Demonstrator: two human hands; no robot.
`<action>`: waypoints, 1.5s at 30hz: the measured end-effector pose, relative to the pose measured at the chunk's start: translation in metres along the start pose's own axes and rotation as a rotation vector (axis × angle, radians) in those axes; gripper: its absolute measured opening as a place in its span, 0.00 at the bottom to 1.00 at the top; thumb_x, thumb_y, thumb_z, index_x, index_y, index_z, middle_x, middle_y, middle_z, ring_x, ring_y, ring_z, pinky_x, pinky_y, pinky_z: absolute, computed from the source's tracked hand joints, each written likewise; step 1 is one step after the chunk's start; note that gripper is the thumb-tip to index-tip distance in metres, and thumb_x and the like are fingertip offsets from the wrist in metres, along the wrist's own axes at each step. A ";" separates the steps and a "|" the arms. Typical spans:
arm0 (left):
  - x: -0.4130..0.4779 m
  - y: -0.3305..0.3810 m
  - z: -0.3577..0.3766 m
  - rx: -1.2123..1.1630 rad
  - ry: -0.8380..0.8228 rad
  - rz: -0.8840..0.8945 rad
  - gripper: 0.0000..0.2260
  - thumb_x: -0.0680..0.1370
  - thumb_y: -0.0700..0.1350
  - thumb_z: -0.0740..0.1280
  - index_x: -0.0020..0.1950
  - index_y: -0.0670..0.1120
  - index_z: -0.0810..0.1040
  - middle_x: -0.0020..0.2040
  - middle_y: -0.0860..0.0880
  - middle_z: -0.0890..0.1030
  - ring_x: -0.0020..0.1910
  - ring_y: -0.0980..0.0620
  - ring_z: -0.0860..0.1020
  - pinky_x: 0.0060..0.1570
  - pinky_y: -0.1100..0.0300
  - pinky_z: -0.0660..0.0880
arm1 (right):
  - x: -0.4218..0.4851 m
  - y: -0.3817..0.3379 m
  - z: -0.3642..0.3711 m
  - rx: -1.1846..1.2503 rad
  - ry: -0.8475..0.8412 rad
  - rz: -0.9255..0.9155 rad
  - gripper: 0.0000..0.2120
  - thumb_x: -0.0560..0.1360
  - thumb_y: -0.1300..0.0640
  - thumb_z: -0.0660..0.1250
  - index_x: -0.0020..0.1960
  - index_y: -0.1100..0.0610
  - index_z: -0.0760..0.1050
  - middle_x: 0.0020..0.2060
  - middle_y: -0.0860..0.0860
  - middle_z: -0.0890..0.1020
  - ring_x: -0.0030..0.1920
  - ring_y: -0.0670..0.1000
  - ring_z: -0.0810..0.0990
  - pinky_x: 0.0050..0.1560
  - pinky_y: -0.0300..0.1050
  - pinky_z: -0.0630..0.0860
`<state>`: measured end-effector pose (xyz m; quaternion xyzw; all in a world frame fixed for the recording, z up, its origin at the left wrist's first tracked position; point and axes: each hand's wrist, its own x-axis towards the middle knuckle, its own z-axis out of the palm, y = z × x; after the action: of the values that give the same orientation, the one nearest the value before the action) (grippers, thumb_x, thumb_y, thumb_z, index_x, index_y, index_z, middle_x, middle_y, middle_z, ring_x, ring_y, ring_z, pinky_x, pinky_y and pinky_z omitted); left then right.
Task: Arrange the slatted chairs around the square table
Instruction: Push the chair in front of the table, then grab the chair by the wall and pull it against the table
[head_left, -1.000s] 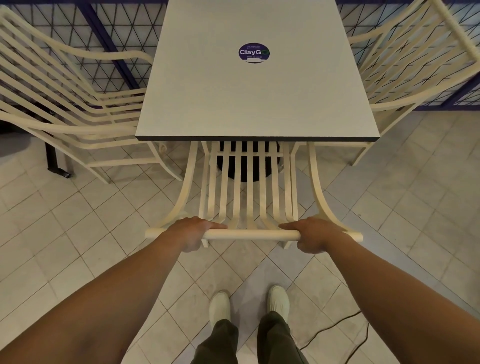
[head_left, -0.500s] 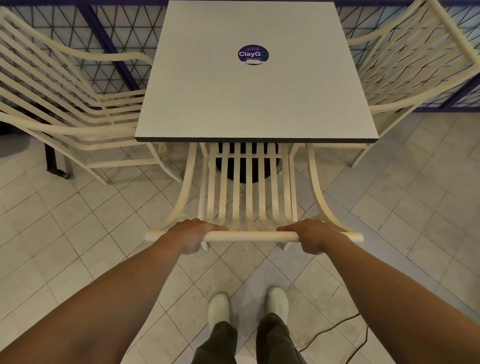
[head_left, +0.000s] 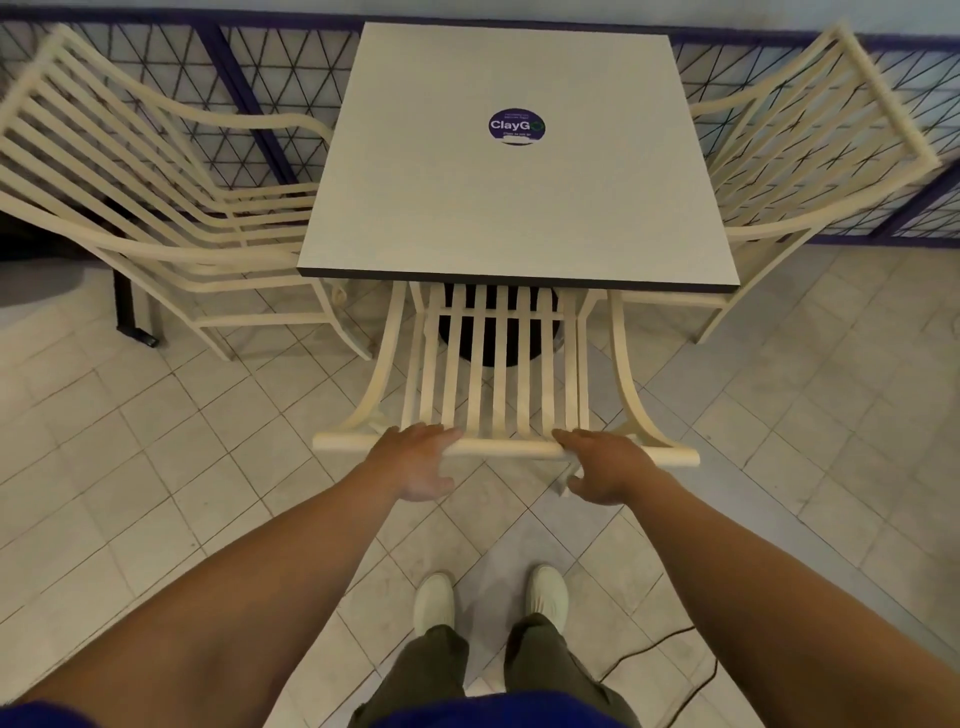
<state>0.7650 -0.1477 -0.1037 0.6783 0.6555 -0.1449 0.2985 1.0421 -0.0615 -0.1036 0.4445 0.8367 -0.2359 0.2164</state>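
Left hand (head_left: 415, 462) grip loose: fingers laid over the top rail (head_left: 506, 448) of the near chair (head_left: 501, 364), thumb hanging apart below, not clamped. Right hand (head_left: 602, 470) same, fingers draped on the rail, thumb spread off it, grip apart. Hands sit either side of the rail's middle. Rail's long axis runs left-right, parallel to the near edge of the worktop (head_left: 514, 171). Chair back slats run away from the person toward the worktop; seat is tucked under the near edge, chair faces the worktop. Worktop is square, light grey, dark edge, with a round purple ClayGo sticker (head_left: 517, 126) past its centre. Dark pedestal base (head_left: 498, 338) shows through the slats. Left chair (head_left: 156, 192) on the left side, seat slats reaching the worktop edge, back pointing out left. Right chair (head_left: 810, 145) on the right side, back pointing out right. Lattice railing (head_left: 249, 104) behind. Tiled floor (head_left: 156, 467), white shoes (head_left: 434, 600) below, black cable (head_left: 660, 654) to the right.
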 end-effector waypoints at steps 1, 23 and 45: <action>-0.003 0.003 0.000 -0.021 0.006 0.003 0.35 0.76 0.57 0.66 0.80 0.55 0.54 0.73 0.52 0.68 0.68 0.49 0.67 0.67 0.48 0.64 | -0.004 -0.005 -0.001 0.007 0.017 -0.010 0.34 0.75 0.46 0.65 0.77 0.47 0.55 0.67 0.50 0.72 0.63 0.55 0.72 0.66 0.56 0.68; -0.091 0.009 0.003 -0.365 0.030 -0.160 0.33 0.77 0.56 0.70 0.79 0.52 0.62 0.77 0.46 0.65 0.72 0.45 0.68 0.67 0.54 0.67 | -0.025 -0.084 -0.022 0.045 0.035 -0.189 0.32 0.74 0.39 0.65 0.74 0.50 0.63 0.64 0.52 0.76 0.56 0.53 0.76 0.59 0.53 0.75; -0.360 -0.153 0.187 -0.984 0.276 -0.842 0.30 0.77 0.57 0.69 0.76 0.53 0.66 0.73 0.49 0.70 0.69 0.48 0.71 0.67 0.53 0.68 | 0.020 -0.455 0.058 -0.361 -0.458 -0.723 0.35 0.75 0.39 0.66 0.76 0.54 0.62 0.69 0.53 0.72 0.66 0.52 0.72 0.61 0.42 0.67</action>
<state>0.6164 -0.5539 -0.0711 0.1609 0.8867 0.1556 0.4046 0.6559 -0.3073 -0.0691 0.0158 0.8962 -0.2391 0.3735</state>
